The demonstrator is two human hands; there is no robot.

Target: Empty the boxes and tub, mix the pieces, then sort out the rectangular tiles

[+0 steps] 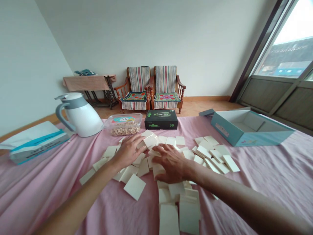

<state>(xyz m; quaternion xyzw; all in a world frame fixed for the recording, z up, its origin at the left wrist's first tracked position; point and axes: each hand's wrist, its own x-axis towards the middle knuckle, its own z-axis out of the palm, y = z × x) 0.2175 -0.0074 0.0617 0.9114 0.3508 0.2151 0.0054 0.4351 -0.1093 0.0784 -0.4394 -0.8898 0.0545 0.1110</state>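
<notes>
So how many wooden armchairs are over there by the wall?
2. One wooden armchair and a second wooden armchair stand side by side against the far wall, beyond the pink cloth. No others show, though more could be out of view.

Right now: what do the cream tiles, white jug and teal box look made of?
The cream tiles look like thick card or foam board: matte, clean cut edges; hard to be sure. The white jug looks like glossy plastic or enamelled metal, from its smooth sheen. The teal box looks like printed paperboard: thin walls, matte finish.
</notes>
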